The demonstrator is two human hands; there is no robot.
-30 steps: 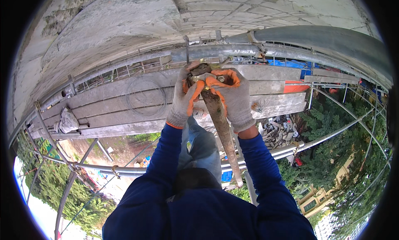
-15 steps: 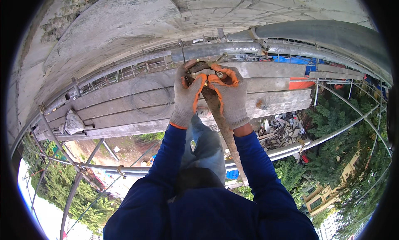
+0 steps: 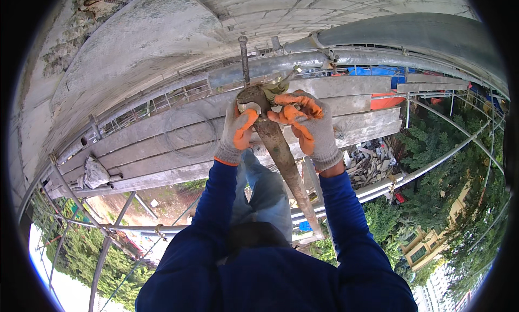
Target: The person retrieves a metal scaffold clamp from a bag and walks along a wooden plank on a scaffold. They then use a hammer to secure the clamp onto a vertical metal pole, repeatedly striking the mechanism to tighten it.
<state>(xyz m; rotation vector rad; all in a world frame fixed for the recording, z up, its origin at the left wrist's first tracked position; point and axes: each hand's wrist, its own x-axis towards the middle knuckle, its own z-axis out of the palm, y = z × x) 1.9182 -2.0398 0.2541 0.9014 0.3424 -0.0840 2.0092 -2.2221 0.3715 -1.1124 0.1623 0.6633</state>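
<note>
A rusty scaffold pole [image 3: 281, 155] slants from in front of me down toward the lower right. At its upper end sits a metal scaffold clamp [image 3: 277, 88] with a bolt sticking out. My left hand [image 3: 235, 129], in a grey glove with orange palm, is closed at the pole's top, its thumb against a shiny piece of the clamp. Just right of the pole, my gloved right hand [image 3: 312, 129] is raised with its fingers curled together; what they pinch, if anything, is hard to make out. A rusty upright rod [image 3: 244, 60] rises beyond the clamp.
Wooden planks [image 3: 146, 141] form a walkway, with a coil of wire [image 3: 189, 131] and a pale sack [image 3: 96, 171] on it. A concrete wall [image 3: 140, 47] and thick pipe [image 3: 411, 33] stand beyond. Scaffold rails [image 3: 373, 196] cross above rubble [image 3: 373, 163] and trees far below.
My right hand has moved off the clamp to the right and its fingers have curled. My left hand stays at the pole's top. The clamp and upright rod now show more fully.
</note>
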